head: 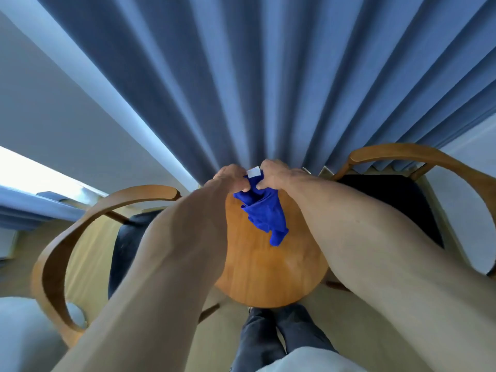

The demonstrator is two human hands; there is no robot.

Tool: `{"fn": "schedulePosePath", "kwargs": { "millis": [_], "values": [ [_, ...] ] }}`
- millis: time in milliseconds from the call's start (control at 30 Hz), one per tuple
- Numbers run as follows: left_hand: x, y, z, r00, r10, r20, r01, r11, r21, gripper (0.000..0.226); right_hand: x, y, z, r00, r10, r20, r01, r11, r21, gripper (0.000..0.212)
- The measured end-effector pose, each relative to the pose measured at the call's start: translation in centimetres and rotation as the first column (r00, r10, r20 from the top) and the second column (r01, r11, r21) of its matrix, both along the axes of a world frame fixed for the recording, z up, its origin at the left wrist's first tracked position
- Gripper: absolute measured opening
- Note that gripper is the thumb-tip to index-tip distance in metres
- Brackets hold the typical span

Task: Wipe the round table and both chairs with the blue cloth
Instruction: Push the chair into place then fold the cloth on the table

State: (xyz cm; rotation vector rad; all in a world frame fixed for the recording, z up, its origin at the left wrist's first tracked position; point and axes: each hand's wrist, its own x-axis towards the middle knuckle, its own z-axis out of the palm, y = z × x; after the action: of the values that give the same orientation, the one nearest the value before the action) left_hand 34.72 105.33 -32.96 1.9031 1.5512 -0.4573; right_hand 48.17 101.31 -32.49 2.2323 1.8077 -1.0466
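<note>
The blue cloth (264, 213) hangs crumpled above the round wooden table (265, 272), its white label showing at the top. My left hand (232, 178) pinches the cloth's upper edge from the left, and my right hand (276, 175) pinches it from the right, both over the table's far side. One chair (80, 237) with a curved wooden arm and a dark seat stands left of the table. The other chair (418, 189), of the same make, stands to the right.
Blue pleated curtains (255, 76) hang right behind the table and chairs. A pale wall (53, 116) and a bright window strip lie at the left. My legs in dark trousers (279, 334) stand at the table's near edge on a light floor.
</note>
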Motion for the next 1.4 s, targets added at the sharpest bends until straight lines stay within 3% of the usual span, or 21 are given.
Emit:
{"fn": "schedulePosePath", "kwargs": {
  "millis": [67,167,267,400,533,633,700,800,867,933,1000,1200,1267,1400],
  "values": [
    [-0.3,0.1,0.7,0.998,0.029,0.047,-0.030,0.999,0.023,0.010,0.0,0.2,1.5,0.996,0.081,0.042,-0.078,0.995,-0.064,0.040],
    [-0.2,-0.2,1.0,0.994,0.096,0.051,-0.098,0.994,0.039,0.016,-0.6,0.2,2.1,0.979,0.138,0.148,-0.125,0.988,-0.096,0.034],
    [0.3,-0.6,0.9,0.993,0.113,-0.017,-0.111,0.991,0.077,0.023,-1.4,-0.3,1.2,0.982,0.109,0.156,-0.093,0.990,-0.108,0.036],
    [0.5,-0.8,0.4,0.976,0.195,-0.094,-0.169,0.957,0.234,0.020,-2.1,-1.3,-1.0,0.987,0.005,0.160,-0.007,1.000,0.009,0.030],
    [-0.1,-0.5,0.3,0.934,0.328,-0.142,-0.269,0.907,0.323,0.018,-2.4,-1.7,-2.3,0.999,-0.049,-0.017,0.051,0.978,0.201,0.014],
    [-1.1,0.0,0.2,0.911,0.380,-0.158,-0.319,0.895,0.311,0.016,-3.0,-2.0,-2.0,0.964,-0.075,-0.255,0.123,0.976,0.180,0.039],
    [-1.8,0.1,0.0,0.902,0.397,-0.168,-0.333,0.890,0.312,0.015,-2.9,-2.2,-2.1,0.985,0.026,-0.173,-0.010,0.995,0.094,0.045],
    [-2.9,0.0,-0.9,0.900,0.399,-0.176,-0.335,0.891,0.307,0.013,-1.9,-2.5,-3.1,0.994,0.086,0.070,-0.086,0.996,-0.007,0.009],
    [-3.5,-0.3,-1.7,0.903,0.393,-0.176,-0.329,0.893,0.307,0.013,-1.3,-2.9,-4.1,0.988,0.048,0.150,-0.040,0.998,-0.057,0.020],
    [-3.8,-0.8,-2.4,0.904,0.389,-0.175,-0.325,0.894,0.308,0.014,-1.4,-3.5,-4.8,0.984,0.004,0.177,0.012,0.996,-0.087,0.009],
    [-4.0,-1.3,-3.0,0.902,0.393,-0.177,-0.328,0.893,0.308,0.013,-1.6,-4.0,-5.6,0.980,-0.040,0.193,0.061,0.993,-0.101,0.021],
    [-5.6,-0.8,-3.8,0.877,0.430,-0.215,-0.344,0.873,0.345,0.013,-2.2,-4.3,-6.5,0.978,-0.065,0.197,0.043,0.993,0.112,0.024],
    [-6.0,-0.7,-4.0,0.881,0.418,-0.222,-0.330,0.879,0.346,0.012,-2.5,-3.8,-6.3,0.974,-0.048,0.223,0.028,0.995,0.096,0.029],
    [-5.8,-0.9,-4.6,0.882,0.424,-0.204,-0.336,0.871,0.358,0.012,-2.8,-3.1,-5.7,0.986,-0.068,0.155,0.061,0.997,0.049,0.017]
  ]
}}
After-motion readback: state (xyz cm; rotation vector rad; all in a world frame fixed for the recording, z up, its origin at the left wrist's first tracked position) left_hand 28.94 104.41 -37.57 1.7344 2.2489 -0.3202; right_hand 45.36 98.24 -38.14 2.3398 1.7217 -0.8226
